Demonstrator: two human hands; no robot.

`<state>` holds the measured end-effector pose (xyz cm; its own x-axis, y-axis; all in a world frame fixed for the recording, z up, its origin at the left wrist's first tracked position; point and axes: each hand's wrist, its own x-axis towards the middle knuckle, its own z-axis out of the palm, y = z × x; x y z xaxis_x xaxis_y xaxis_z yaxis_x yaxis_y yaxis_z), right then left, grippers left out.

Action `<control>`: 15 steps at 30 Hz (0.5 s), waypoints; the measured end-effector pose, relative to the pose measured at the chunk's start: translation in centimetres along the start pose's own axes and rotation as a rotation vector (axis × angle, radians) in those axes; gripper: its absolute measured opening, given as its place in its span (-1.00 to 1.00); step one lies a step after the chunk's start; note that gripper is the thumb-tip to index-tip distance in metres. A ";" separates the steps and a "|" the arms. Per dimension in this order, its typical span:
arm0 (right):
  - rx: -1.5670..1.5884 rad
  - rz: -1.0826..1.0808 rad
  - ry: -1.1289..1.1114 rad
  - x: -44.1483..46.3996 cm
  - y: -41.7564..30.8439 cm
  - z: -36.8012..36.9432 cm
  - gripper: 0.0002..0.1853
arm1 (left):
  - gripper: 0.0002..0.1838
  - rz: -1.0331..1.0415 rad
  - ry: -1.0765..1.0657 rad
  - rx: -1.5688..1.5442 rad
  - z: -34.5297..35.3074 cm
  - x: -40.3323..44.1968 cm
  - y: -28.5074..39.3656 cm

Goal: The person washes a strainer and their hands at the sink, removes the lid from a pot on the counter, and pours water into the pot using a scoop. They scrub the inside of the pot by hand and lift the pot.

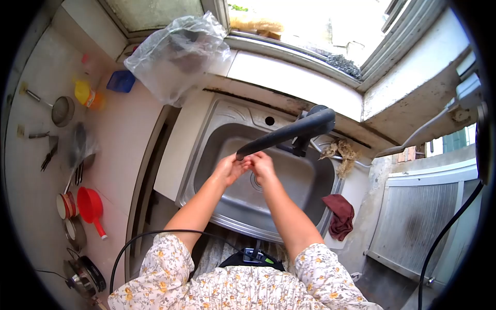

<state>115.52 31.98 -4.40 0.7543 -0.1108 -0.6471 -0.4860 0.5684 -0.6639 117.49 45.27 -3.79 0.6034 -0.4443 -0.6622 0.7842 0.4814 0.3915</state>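
My left hand [230, 169] and my right hand [262, 165] meet over the sink [289, 175], just below the tip of the black faucet [289, 133]. Both are loosely cupped, palms turned inward, and their fingers touch or nearly touch. No object shows in either hand. The spout tip hides a few fingertips, and I cannot make out any running water. Under my hands the metal basin has a round drain [255, 180].
A brown cloth [340, 216] hangs at the sink's right edge, near a tan fibrous scrubber [341, 155]. A clear plastic bag [178, 57] stands at the back left. A red ladle [90, 206] and other utensils hang on the left wall. A black cable [155, 232] crosses my left arm.
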 end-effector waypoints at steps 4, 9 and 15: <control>0.218 0.098 0.040 1.0 1.1 4.1 -0.94 | -0.84 0.189 0.210 0.223 0.2 -2.8 1.0; 0.160 0.175 -0.052 0.6 0.7 4.7 -0.94 | -0.80 0.233 0.321 0.478 -2.7 -4.3 2.6; 0.154 -0.110 -0.020 -2.2 -1.6 -0.6 -0.76 | -0.75 0.145 0.089 0.308 -0.4 -4.0 0.7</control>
<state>114.41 30.85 -2.14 0.8083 -0.1640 -0.5655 -0.3278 0.6724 -0.6637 115.59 47.70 -1.14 0.7075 -0.3141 -0.6331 0.7061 0.2779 0.6513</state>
